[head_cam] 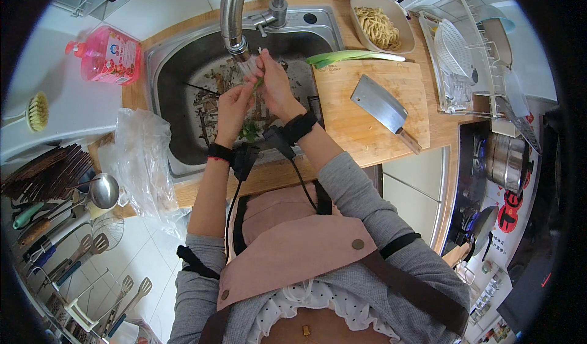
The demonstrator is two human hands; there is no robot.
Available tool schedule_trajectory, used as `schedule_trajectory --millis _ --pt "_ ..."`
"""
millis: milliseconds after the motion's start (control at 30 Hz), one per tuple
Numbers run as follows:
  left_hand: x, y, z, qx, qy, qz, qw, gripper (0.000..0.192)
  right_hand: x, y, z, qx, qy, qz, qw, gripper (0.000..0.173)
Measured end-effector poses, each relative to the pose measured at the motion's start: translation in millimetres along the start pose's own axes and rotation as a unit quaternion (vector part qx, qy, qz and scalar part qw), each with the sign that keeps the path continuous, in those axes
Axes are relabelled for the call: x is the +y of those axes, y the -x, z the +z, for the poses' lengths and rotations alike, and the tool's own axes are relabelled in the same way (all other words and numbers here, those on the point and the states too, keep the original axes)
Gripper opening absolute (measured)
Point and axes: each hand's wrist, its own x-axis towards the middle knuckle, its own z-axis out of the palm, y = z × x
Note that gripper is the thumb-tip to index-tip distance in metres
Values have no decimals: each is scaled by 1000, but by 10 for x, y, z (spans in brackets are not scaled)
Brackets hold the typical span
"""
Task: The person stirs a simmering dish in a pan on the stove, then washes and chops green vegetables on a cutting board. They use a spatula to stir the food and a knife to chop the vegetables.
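Water runs from the steel faucet (238, 46) over both of my hands, above the sink basin (176, 96). Between them is a thin green and white stalk (258, 84), likely a scallion, pinched by the fingertips of my left hand (236, 112). My right hand (277, 85) grips the same stalk higher up, close to the faucet's mouth. Brown scraps lie wet on the bottom of the sink, with a bunch of green leaves (250, 130) below my hands. Fingers hide part of the stalk.
Right of the sink, a cleaver (380, 103) and a leek (353, 57) rest on a wooden cutting board (339, 128). Behind it stands a beige container (408, 36) of noodles. A plastic bag (142, 160) and a pink soap bottle (110, 55) are at left; a pot (506, 160) sits on the stove.
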Motion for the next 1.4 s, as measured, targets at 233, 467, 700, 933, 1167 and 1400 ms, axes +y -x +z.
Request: schedule_trajectory --millis 233,467,700,933,1167,1400 --pt "-67 8 207 76 -98 194 973 36 -36 -8 112 42 -39 7 998 29" --pt "36 82 102 48 -141 127 981 35 -111 -53 33 -24 -97 -53 994 21" --pt "129 115 187 51 -91 143 984 41 13 -15 127 -9 65 -131 989 26" --pt "191 87 193 87 -152 159 972 44 79 49 282 35 48 -123 991 27" --pt "168 94 229 74 -196 127 969 43 50 9 203 55 -19 -82 995 37" --pt "-10 54 94 92 -284 163 940 36 187 -144 259 48 -3 -44 998 35"
